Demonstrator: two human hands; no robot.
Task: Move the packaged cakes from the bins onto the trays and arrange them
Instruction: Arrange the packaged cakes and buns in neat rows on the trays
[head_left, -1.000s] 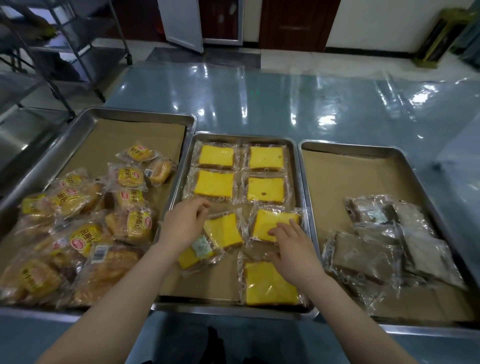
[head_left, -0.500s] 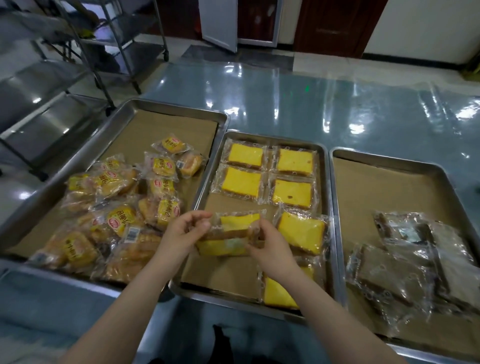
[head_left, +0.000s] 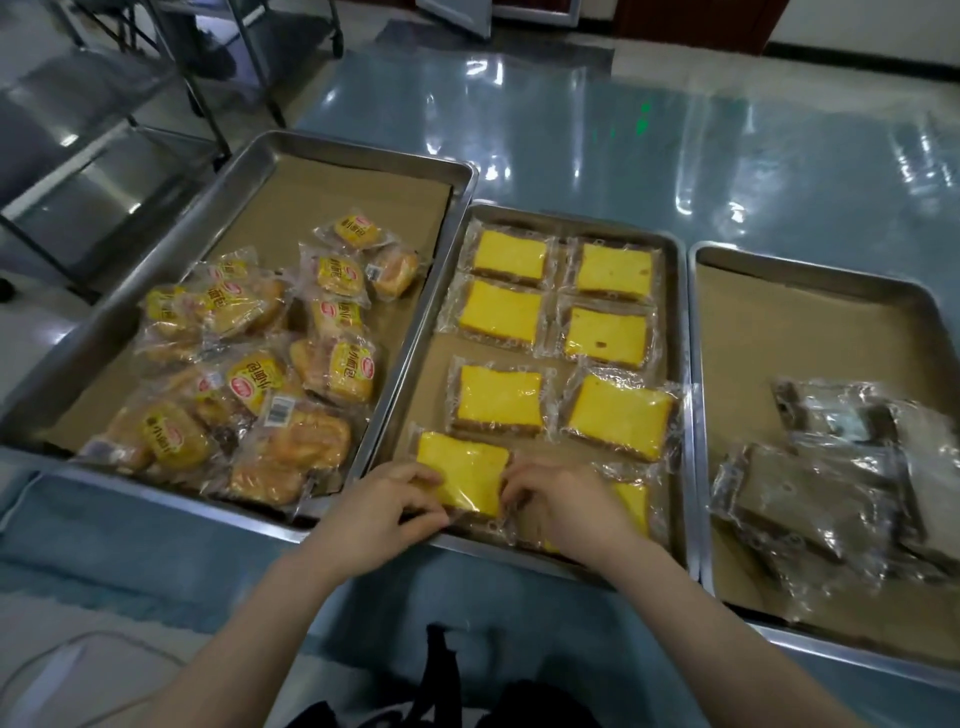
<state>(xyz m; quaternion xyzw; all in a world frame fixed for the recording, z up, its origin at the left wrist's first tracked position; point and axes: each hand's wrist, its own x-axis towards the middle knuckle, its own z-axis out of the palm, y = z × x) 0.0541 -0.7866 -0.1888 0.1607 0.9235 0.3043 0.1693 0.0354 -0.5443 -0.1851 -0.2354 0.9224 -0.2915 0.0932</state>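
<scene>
A clear-wrapped yellow rectangular sponge cake (head_left: 462, 472) was pinched at its two near edges by both hands, the left hand (head_left: 382, 512) and the right hand (head_left: 558, 506) each curled closed on the wrapper, at about seven o'clock in the middle steel tray lined with brown paper (head_left: 684, 415). Six like cakes lay beyond it in two columns, the one at four o'clock (head_left: 618, 415) skewed. A further cake (head_left: 631, 506) was partly hidden under the right hand. The held cake would best be lowered flat, squared under the left column, and released only once its edges were parallel to the tray rim.
</scene>
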